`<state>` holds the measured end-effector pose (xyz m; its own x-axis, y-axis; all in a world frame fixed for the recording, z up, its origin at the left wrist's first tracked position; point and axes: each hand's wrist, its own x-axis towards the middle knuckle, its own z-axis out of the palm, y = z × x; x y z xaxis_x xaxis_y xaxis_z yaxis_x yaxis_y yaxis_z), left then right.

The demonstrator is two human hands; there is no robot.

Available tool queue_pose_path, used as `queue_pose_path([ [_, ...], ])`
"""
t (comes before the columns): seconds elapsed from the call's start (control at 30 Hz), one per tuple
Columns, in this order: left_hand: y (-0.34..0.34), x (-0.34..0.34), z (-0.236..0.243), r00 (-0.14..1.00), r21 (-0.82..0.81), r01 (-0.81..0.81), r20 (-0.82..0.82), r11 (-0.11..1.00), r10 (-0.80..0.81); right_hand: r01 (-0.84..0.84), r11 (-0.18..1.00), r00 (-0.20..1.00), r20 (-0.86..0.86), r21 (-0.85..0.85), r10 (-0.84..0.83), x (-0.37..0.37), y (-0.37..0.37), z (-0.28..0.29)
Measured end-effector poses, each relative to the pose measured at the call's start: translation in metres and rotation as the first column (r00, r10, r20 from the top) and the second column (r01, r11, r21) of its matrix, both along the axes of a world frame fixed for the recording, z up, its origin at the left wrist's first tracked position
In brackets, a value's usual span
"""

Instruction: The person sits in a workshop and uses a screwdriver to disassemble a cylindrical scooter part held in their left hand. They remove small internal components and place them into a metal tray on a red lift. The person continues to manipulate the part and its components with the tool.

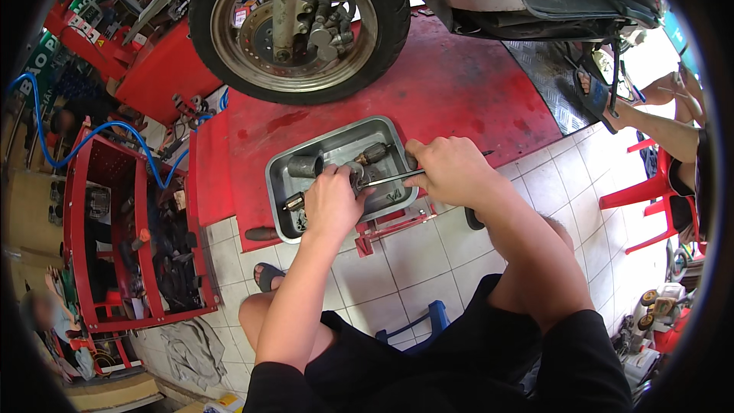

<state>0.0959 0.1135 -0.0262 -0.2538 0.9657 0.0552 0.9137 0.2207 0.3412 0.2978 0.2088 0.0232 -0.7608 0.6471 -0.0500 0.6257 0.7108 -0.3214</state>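
Note:
A shallow metal tray (pixel 330 133) rests on the edge of the red platform. Over it, my left hand (pixel 331 205) is closed round a small metal part (pixel 355 173), mostly covered by my fingers. My right hand (pixel 456 171) grips a slim metal rod tool (pixel 390 179), whose far end meets that part; its exact kind is hidden by my fist. A dark hollow cylinder (pixel 306 166) lies in the tray, with a brownish-black fitting (pixel 372 154) at its far side. Small loose metal pieces (pixel 394 193) sit near my right hand.
A motorbike wheel (pixel 298 92) stands on the red platform (pixel 474 84) beyond the tray. A dark handle (pixel 261 234) lies by the tray's near-left corner. At left are a red tool rack (pixel 141 222) and a blue hose (pixel 138 134). A person's leg (pixel 650 122) is at right.

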Motion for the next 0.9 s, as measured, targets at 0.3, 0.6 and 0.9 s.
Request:
queue_pose_path([
  [0.3,0.0,0.0,-0.001,1.0,0.014,-0.021,-0.009,1.0,0.021,-0.074,0.997,0.979,-0.194,-0.037,0.066,0.011,0.011,-0.025],
  [0.6,0.0,0.004,0.002,1.0,0.001,0.001,-0.01,1.0,-0.001,0.071,0.982,0.997,0.035,-0.173,-0.066,0.009,0.005,0.007],
  [0.9,0.002,0.006,0.002,1.0,0.01,0.02,-0.015,1.0,-0.02,0.009,0.996,0.999,-0.046,-0.084,-0.013,0.018,0.009,0.002],
])
